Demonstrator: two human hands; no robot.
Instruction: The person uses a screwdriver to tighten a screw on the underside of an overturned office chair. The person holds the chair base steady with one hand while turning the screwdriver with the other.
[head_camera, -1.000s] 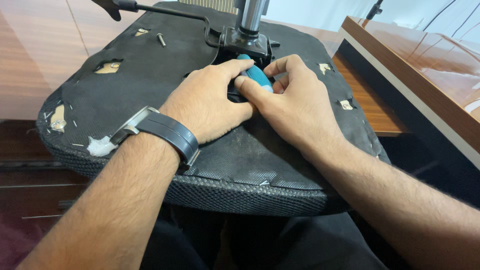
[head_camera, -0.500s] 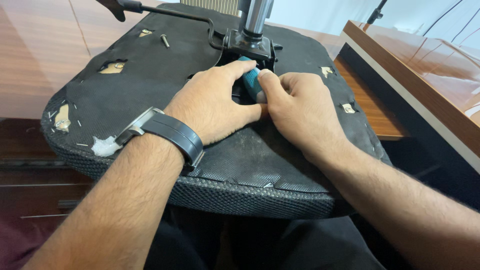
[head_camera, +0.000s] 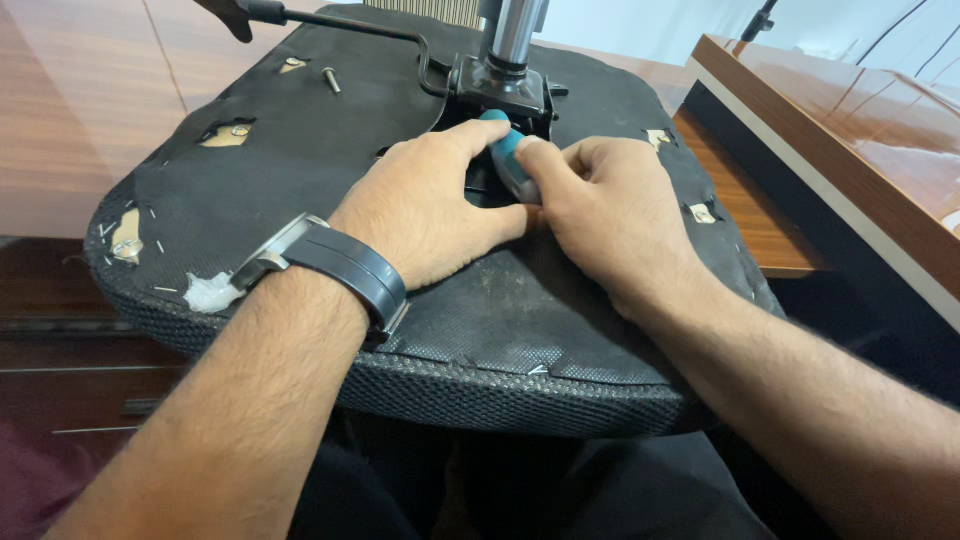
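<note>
A: Black mesh fabric on the upturned chair seat (head_camera: 300, 180) up front. Both hands worked at its middle?

B: Yeah, right hand (head_camera: 610, 215) gripped a teal-handled screwdriver (head_camera: 510, 165), left hand (head_camera: 425, 215) lay cupped beside it. Metal mechanism plate (head_camera: 500, 90) was mounted beyond; one loose screw (head_camera: 331, 80) lay farther back, so I'd guess partway.
</note>
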